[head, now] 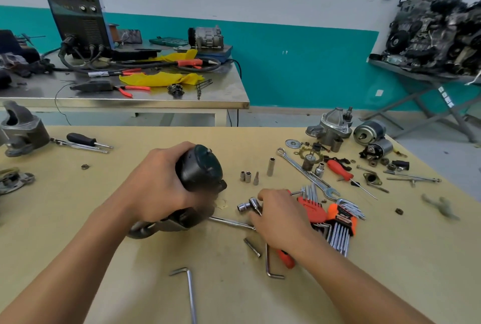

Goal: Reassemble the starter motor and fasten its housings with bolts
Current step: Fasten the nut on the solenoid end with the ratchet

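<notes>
Gripped in left hand (161,188): black starter motor (200,167), tilted, lower housing on tan table (104,258), centre-left. Held under curled fingers of right hand (281,217): ratchet (253,203) with socket, just right of motor. Adjacent: long bolt (231,222) between both hands; orange hex-key sets (315,210); loose sockets (246,176) behind.

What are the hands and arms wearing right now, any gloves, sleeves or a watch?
Nothing visible. The left hand and right hand are bare, no gloves or rings showing. The left forearm and right forearm are uncovered to the frame's edge: no sleeves, watch or wristbands.
</notes>
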The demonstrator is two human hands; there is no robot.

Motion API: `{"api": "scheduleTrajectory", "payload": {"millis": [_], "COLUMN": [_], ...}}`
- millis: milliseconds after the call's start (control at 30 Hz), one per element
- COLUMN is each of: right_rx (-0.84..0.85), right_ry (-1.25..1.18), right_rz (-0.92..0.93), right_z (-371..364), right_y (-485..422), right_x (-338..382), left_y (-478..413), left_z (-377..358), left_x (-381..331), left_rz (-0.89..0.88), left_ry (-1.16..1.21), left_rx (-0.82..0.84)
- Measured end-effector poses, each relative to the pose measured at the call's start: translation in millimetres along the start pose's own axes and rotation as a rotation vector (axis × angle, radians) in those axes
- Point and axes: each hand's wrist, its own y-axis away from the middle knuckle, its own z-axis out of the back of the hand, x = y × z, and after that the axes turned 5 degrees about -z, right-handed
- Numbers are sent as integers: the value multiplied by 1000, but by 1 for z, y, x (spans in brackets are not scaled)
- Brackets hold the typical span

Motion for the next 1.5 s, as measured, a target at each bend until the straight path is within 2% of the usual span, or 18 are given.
{"api": "scheduleTrajectory", "payload": {"millis": [200, 267, 433, 667, 800, 900, 967, 1067, 1167, 1267, 1333, 1500], "right_rx": [54, -11, -301, -264, -322, -368, -297, -36, 238, 467, 528, 515], "right_ry": [-163, -223, -317, -118, -165, -301, -336, -246, -88, -98, -157, -262], "right_rz": [-60, -27, 115, 149, 116, 109, 87, 56, 212, 382, 436, 503], "right_z": [-7, -7, 4, -7, -2, 11, 24, 40, 43, 28, 15, -3], "right_y": [-12, -9, -9, -19, -26, -38, -53, -81, -92, -86, -77, -71], "right_x": [7, 7, 7, 9, 8, 13, 24, 52, 76, 78, 74, 72], "left_y": [0, -1, -2, -2, -3, -2, -2, -2, -3, -3, -4, -3], "left_z": [8, 7, 8, 7, 7, 8, 8, 9, 11, 13, 14, 19], "left_x": [12, 14, 16, 16, 16, 17, 17, 16, 16, 19, 21, 21], "left_rz": [18, 8, 12, 3, 7, 10, 10, 1, -7, -4, -4, 0], "left_ry": [61, 63, 92, 91, 94, 87, 82, 84, 101, 116, 119, 132], "left_rx": [-52, -42, -47, -42, -45, -40, -34, -27, -11, -2, 10, 32]}}
